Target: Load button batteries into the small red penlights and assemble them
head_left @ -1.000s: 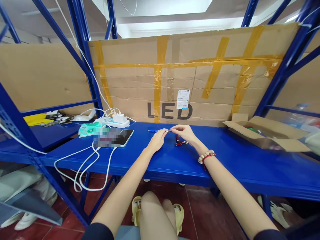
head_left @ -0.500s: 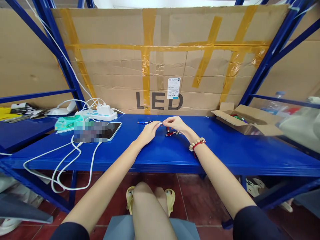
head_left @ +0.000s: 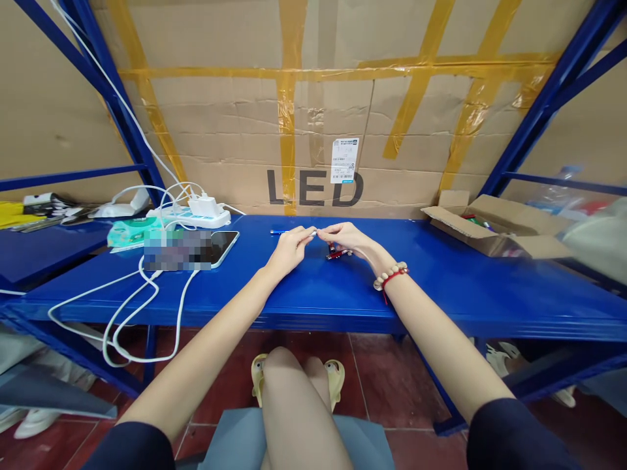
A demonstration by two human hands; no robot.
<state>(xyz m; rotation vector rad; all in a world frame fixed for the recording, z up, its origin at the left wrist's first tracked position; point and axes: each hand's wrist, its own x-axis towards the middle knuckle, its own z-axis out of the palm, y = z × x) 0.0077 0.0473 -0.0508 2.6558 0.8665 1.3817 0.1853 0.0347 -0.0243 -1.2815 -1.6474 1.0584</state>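
Both hands meet over the blue table, fingertips almost touching. My left hand is closed in a pinch on a small whitish piece, too small to tell its kind. From the other side my right hand pinches at the same piece, its thumb and forefinger pressed together. Just behind my left hand lies a slim blue pen-like thing, partly hidden by the fingers. Below my right hand lie small dark red pen-like parts with metal bits, partly covered by the hand.
A phone, a green packet and a white power strip with cables stand on the left. An open cardboard box with small colored items sits at the right. A taped cardboard panel closes off the back.
The camera view has tilted down slightly. My hands stay together at the small piece, and my left hand has turned a little, covering more of the blue pen-like thing.
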